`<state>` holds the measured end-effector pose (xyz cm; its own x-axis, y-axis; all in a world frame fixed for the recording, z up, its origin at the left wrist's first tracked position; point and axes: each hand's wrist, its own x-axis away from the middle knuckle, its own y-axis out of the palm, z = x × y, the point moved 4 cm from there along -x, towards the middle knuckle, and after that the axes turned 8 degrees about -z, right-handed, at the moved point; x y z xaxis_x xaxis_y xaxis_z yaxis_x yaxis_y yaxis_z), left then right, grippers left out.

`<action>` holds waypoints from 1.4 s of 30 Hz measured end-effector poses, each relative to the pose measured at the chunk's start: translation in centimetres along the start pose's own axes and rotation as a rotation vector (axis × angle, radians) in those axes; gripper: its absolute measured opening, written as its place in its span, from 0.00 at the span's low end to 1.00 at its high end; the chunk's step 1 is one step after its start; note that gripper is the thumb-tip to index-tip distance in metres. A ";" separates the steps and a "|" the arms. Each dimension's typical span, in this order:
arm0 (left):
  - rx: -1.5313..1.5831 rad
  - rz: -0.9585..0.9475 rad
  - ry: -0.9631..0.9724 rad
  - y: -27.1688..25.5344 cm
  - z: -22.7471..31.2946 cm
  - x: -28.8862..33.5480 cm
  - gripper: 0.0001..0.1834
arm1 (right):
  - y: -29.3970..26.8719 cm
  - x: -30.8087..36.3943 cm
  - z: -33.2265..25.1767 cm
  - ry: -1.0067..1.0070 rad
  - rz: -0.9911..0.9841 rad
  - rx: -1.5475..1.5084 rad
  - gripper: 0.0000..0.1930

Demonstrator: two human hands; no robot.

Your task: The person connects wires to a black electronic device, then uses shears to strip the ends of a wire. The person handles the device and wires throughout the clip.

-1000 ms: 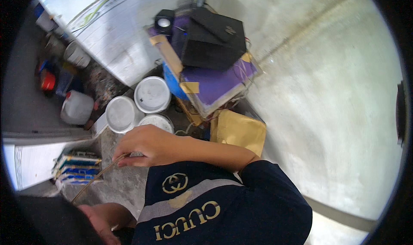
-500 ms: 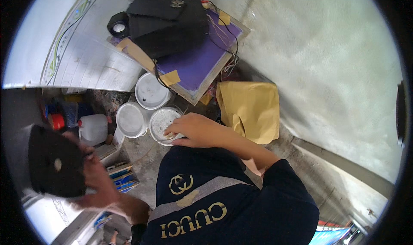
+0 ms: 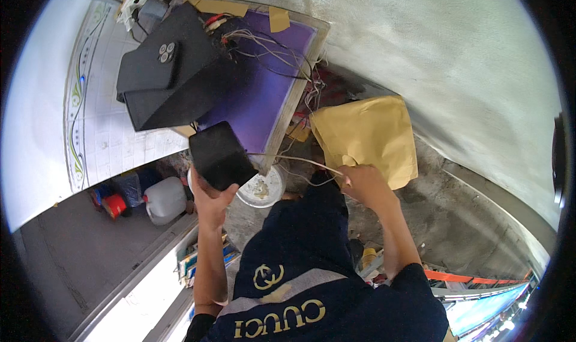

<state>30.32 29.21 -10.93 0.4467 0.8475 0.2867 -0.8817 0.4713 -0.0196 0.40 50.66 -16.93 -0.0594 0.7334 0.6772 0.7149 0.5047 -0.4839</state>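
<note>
My left hand (image 3: 211, 205) is closed around the lower end of a black, box-shaped device (image 3: 222, 156) with a flat, square face, held over the near edge of a purple-topped table (image 3: 257, 111). From beside the device a pale cord (image 3: 300, 159) runs across to my right hand (image 3: 365, 183), which grips it just in front of a brown paper sheet or bag (image 3: 375, 135). A second loop of the cord sags below. Under the device a white-lidded bucket (image 3: 267, 187) shows in part; its lid is smeared.
On the table rest a larger black box (image 3: 171, 84) with round metal spots and tangled wires (image 3: 258, 45). A power socket (image 3: 133, 6) is at its far left. A whitish jug (image 3: 166, 201) and red container (image 3: 114, 205) stand at left; a rough wall (image 3: 444, 48) rises right.
My left hand has brought the black device from the far left to the table's edge. My right hand has left the bucket lid and moved right, now holding the cord. The view has shifted.
</note>
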 end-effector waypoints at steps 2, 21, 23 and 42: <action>-0.103 -0.019 0.027 1.0 -0.7 -2.3 0.63 | -1.7 -0.1 0.4 -0.060 0.146 -0.028 0.33; -0.762 0.148 -0.102 -2.5 -6.0 -4.3 0.49 | -18.5 -17.6 -1.7 -0.400 0.816 -0.075 0.11; -0.754 0.121 -0.251 -1.9 -5.5 -5.5 0.41 | -16.4 -18.5 -1.1 -0.274 0.911 0.087 0.08; -0.961 -0.236 0.924 10.3 1.1 -2.2 0.24 | -14.5 -23.2 -1.8 0.208 1.129 -0.165 0.28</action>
<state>20.11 31.93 -10.71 0.8447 0.3966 -0.3595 -0.4863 0.2879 -0.8250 -7.37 25.49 -24.63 0.7749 0.6320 -0.0086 0.3713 -0.4662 -0.8030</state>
